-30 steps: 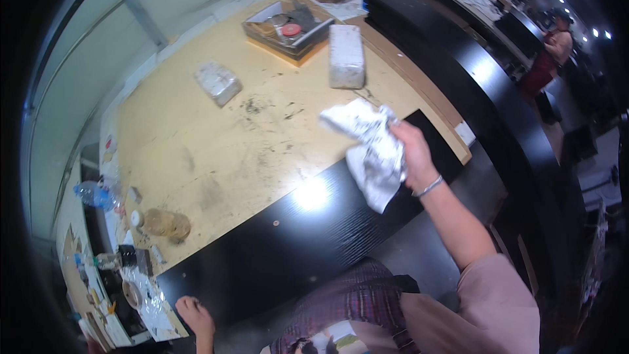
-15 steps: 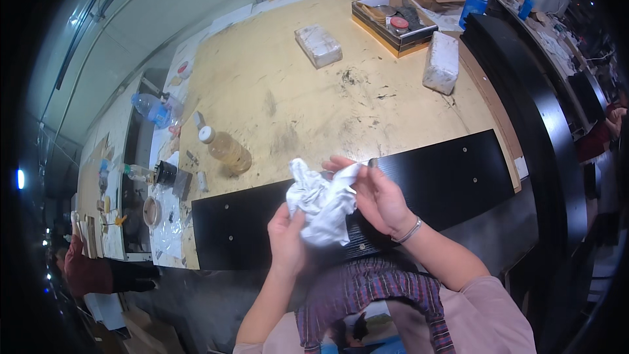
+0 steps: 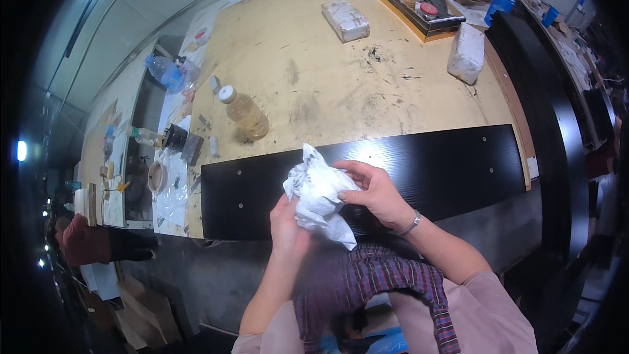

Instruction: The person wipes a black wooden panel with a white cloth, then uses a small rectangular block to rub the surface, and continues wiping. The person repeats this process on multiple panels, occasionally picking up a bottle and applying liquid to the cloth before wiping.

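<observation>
Both hands hold a crumpled white cloth (image 3: 320,190) above the front edge of a long black board (image 3: 419,170). My left hand (image 3: 287,228) grips the cloth's lower left side, with some fingers hidden behind it. On the right side, my right hand (image 3: 373,195) pinches the cloth between thumb and fingers. The board lies flat along the near side of the table and has small round fittings near its ends. Behind the board, left of the cloth, stands a bottle of yellowish liquid (image 3: 246,115) with a white cap.
The worn yellowish tabletop (image 3: 314,78) carries a white wrapped block (image 3: 346,21), another wrapped block (image 3: 466,54) and an open box of small items (image 3: 419,16). Dark glossy panels (image 3: 547,124) stand at the right. Plastic bottles (image 3: 165,73) and a black cup (image 3: 175,136) sit left. Another person (image 3: 85,239) is far left.
My right hand has gone from spread fingers beside the cloth to pinching it. The cloth is bunched differently. The view has shifted, so the table items appear farther right and higher.
</observation>
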`<state>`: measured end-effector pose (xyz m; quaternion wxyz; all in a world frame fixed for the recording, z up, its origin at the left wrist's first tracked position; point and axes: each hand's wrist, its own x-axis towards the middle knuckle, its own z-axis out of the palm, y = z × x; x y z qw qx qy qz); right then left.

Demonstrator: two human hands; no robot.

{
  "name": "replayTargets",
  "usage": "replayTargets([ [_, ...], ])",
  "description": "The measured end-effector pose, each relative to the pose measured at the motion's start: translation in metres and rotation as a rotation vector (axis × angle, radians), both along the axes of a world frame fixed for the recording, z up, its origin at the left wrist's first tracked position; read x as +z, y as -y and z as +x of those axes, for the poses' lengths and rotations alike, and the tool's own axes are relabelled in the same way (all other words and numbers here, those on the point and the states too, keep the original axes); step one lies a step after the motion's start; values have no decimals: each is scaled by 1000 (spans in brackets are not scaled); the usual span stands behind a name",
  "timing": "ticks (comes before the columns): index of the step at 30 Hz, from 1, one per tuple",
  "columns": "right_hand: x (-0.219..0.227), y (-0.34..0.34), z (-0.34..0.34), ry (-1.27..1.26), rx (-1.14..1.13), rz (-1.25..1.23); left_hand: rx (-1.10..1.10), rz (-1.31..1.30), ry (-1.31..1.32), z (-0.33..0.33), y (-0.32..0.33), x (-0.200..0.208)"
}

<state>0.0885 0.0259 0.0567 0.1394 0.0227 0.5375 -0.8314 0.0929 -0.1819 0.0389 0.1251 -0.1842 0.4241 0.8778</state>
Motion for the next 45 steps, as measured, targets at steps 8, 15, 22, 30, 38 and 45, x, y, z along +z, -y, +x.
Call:
replayTargets([
  [8, -1, -18, -6, 11, -260, 123, 142, -229, -43, 42, 73, 11],
  [15, 5, -29, -13, -62, -320, 137, 335, -623, -23, 104, 173, 8],
  [22, 18, 6, -21, 58, -143, -92, 112, -2144, -236, 110, 185, 10],
  [30, 59, 72, -34, -18, 186, 28, -223, -1288, -602, 43, 35, 86],
  [38, 58, 51, -60, -171, 267, 89, -43, -295, -260, 35, 74, 61],
  [45, 48, 46, -72, -75, 618, 127, -29, 7, -255, 25, 94, 59],
])
